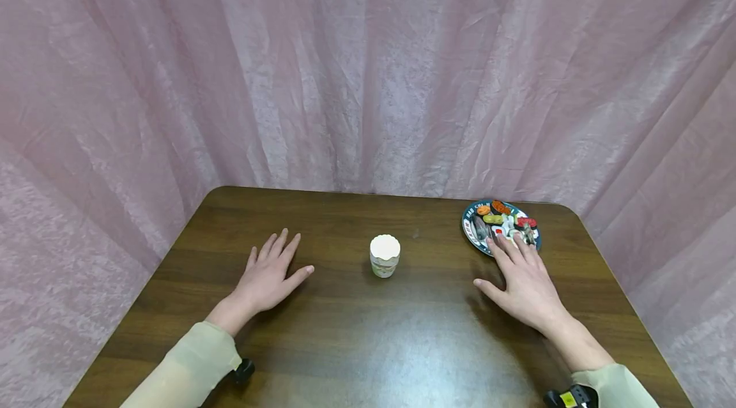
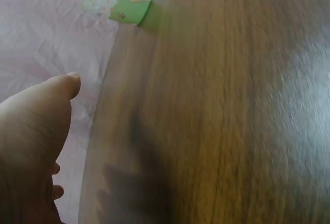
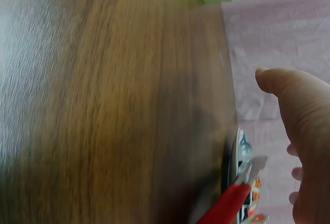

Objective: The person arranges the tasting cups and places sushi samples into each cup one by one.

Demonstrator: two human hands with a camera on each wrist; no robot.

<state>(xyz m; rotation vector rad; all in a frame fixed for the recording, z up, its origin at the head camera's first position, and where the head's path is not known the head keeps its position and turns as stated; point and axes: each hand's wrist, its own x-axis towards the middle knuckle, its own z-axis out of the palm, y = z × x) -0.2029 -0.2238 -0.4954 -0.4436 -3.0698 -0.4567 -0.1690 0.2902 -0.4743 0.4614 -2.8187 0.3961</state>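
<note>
A small paper cup [image 1: 384, 261] with a scalloped white rim and a green patterned lower part stands upright between the hands; the left wrist view shows its green side [image 2: 131, 7]. My left hand [image 1: 267, 277] is left of the cup, apart from it, palm down with fingers spread, holding nothing. My right hand [image 1: 523, 280] reaches over the near edge of a round plate [image 1: 468, 234] with a dark blue lettered rim and colourful food pictures or pieces. Its fingers overlap the plate in the head view; contact cannot be told. In the right wrist view, a red object with a pale tip [image 3: 224, 206] appears by the plate.
The brown wooden table [image 1: 345, 331] has rounded far corners. Pink velvety curtains [image 1: 356, 76] hang close behind its far edge and along the sides. A bright reflection lies on the near middle of the tabletop.
</note>
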